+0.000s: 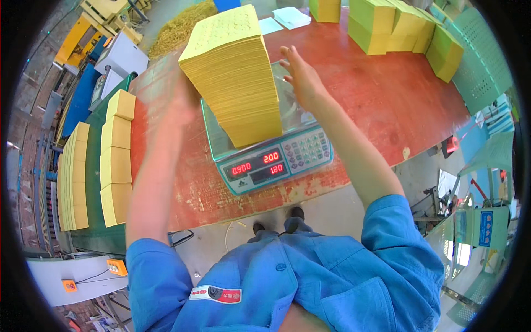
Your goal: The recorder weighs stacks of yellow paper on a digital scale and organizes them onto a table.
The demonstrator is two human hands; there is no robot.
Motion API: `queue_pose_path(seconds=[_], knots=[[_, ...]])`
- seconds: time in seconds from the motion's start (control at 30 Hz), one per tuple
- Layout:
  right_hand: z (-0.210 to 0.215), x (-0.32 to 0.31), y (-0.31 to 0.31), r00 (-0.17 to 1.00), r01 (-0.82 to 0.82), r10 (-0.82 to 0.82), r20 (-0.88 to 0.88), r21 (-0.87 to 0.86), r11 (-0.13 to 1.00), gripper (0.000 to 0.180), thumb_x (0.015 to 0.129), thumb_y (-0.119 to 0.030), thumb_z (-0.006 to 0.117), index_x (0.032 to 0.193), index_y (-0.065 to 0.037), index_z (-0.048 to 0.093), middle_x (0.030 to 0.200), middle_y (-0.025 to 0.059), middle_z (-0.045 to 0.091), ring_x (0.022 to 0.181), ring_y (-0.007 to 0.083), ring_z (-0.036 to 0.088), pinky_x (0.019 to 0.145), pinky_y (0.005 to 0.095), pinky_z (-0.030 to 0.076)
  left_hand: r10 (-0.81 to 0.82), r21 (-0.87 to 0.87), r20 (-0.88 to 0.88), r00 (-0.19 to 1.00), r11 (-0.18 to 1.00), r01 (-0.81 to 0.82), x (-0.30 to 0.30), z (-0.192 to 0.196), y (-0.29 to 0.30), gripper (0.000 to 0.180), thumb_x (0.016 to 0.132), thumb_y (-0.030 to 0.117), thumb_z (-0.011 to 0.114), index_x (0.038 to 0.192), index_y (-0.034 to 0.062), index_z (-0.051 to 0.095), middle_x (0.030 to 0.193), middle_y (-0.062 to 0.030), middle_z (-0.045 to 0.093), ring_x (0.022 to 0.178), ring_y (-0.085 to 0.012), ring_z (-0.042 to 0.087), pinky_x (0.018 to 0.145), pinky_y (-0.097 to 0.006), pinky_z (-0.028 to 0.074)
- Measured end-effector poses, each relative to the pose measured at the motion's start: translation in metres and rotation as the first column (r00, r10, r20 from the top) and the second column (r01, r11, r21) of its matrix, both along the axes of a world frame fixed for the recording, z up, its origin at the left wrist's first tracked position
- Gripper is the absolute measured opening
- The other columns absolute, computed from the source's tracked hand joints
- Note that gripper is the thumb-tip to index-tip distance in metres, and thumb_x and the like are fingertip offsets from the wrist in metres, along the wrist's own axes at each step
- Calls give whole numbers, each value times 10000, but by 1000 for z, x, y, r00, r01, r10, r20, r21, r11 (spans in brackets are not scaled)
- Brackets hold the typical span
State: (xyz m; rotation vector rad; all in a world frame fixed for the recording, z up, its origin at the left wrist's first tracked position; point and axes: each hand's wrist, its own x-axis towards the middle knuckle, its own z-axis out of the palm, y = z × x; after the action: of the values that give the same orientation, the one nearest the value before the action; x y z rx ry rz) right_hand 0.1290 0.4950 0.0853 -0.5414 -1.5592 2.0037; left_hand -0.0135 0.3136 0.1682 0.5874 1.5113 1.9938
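Observation:
A tall stack of yellow paper sheets (pixel 238 83) stands on the platform of a digital counter scale (pixel 276 166), whose red display digits are lit. On the stack's right, my right hand (pixel 303 77) is raised with its fingers apart, holding nothing and not touching the paper. My left hand (pixel 185 99) is at the stack's left side, smeared by motion. Its fingers cannot be made out, nor whether they touch the stack.
The scale stands on a worn red table (pixel 381 105). More yellow stacks (pixel 381 25) sit at its far right, near white sheets (pixel 290 17). Several stacks (pixel 116 160) line a green conveyor surface (pixel 94 235) at left. A green perforated guard (pixel 484 55) borders the right side.

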Motion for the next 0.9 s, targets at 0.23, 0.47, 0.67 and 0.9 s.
queue_pose_path(seconds=[0.23,0.47,0.67,0.9], knots=[[34,-48,-42,983,-176,165,-74,-170,970,722,965,-643,413,1422,-89,487,1307,127,578,1121,193,570,895,339,485,-78,218,336,939,976,2,-16,-59,6,417,1004,298,506,1307,12,534,1155,-118,631,999,-200,639,759,-317,564],[-36,-35,15,995,50,-50,-87,-2,999,558,1025,-464,402,1402,-63,495,1370,120,548,1175,214,557,977,383,435,191,63,165,968,977,-203,-33,-86,-66,563,1033,464,407,1418,55,443,1351,-61,531,1182,-213,516,1024,-381,427],[-117,148,94,828,246,-524,201,710,660,447,985,-295,526,1373,-70,527,1391,111,544,1286,277,506,1053,385,390,-581,-443,-773,255,206,-872,-23,-215,-322,631,1001,421,439,1506,58,325,1563,-187,298,1455,-332,258,1145,-429,288],[-151,221,67,644,-285,-710,284,951,122,404,971,-250,507,1331,-72,549,1426,112,507,1354,299,421,1116,455,304,-358,-578,-769,529,37,-815,58,-243,-352,637,996,446,417,1516,90,319,1576,-138,293,1462,-303,249,1179,-493,169]])
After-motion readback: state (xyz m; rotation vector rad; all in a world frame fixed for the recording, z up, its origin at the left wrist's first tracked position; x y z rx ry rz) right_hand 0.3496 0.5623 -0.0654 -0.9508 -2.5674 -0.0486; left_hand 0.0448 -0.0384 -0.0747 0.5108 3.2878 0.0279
